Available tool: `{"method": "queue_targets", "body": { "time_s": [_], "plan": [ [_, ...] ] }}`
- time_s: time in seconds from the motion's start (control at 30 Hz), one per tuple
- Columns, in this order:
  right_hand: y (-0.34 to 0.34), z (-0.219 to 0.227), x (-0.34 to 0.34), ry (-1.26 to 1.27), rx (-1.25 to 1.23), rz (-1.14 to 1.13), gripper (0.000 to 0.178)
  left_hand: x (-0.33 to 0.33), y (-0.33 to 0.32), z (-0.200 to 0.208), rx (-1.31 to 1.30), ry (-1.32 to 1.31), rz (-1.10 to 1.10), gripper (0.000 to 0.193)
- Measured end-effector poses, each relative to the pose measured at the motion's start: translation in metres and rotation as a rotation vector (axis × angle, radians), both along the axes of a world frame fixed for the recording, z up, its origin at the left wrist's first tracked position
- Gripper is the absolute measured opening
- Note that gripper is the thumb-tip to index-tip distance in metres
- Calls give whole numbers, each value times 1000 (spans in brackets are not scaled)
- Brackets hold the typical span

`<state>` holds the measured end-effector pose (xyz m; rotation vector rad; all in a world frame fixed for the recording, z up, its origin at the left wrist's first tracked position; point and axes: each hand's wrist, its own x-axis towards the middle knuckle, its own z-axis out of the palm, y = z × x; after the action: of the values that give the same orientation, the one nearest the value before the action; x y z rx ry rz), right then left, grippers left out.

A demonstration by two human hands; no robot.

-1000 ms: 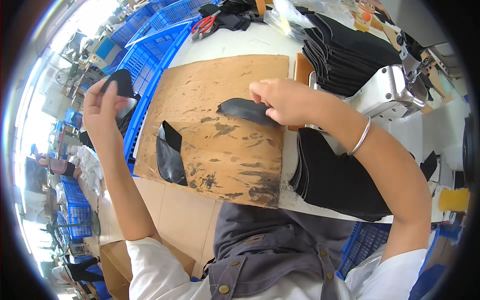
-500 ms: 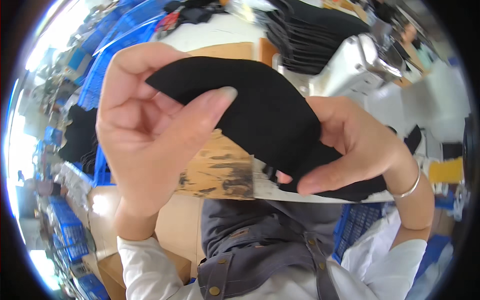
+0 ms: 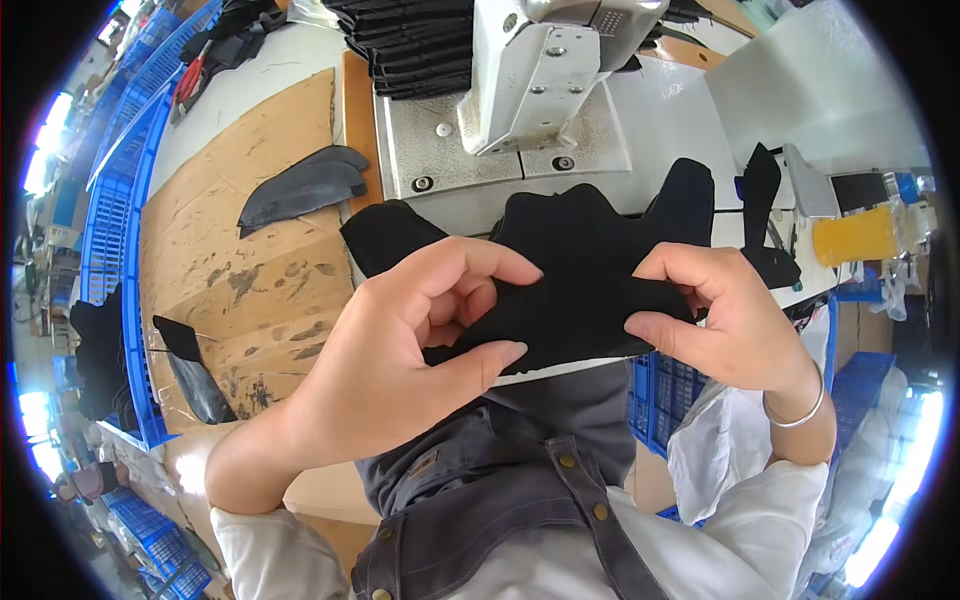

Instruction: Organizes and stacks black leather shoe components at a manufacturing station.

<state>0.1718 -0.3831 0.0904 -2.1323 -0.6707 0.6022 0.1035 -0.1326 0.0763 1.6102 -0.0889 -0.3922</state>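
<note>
A black fabric piece with a wavy, lobed far edge (image 3: 580, 250) lies spread at the near edge of the white table. My left hand (image 3: 400, 350) grips its left part, thumb on top and fingertips curled against it. At its right side, my right hand (image 3: 730, 310) pinches the cloth between thumb and fingers. Beyond the left hand, a rounded black flap (image 3: 390, 235) sticks out; whether it belongs to the same piece I cannot tell. Just past the cloth stands a white sewing machine (image 3: 535, 85) on a metal bed plate (image 3: 445, 155).
Left of the machine lies a stained cardboard sheet (image 3: 240, 250) bearing a dark curved piece (image 3: 305, 188). A blue crate (image 3: 130, 230) flanks it. Stacked black pieces (image 3: 415, 45) sit behind. At right are a narrow black piece (image 3: 762, 200) and a yellow cylindrical object (image 3: 855, 237).
Both hands have lowered the black cloth from close to the camera toward the table edge, and it is now spread flatter. The left hand has moved right along it. The view has shifted.
</note>
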Motion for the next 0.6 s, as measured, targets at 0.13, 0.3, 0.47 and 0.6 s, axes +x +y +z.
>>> {"method": "queue_targets", "body": {
  "time_s": [0.13, 0.3, 0.47, 0.6],
  "plan": [
    [-1, -2, 1, -84, -20, 32, 25, 3, -1, -2, 168, -17, -50, 31],
    [2, 5, 3, -125, -78, 79, 26, 7, -9, 0, 379, -197, -52, 17],
    [3, 4, 7, -56, -61, 68, 29, 10, -16, 2, 502, -233, -83, 21],
    [1, -8, 6, -206, 20, 102, 31, 12, -19, 0, 562, -300, -77, 24]
  ]
}}
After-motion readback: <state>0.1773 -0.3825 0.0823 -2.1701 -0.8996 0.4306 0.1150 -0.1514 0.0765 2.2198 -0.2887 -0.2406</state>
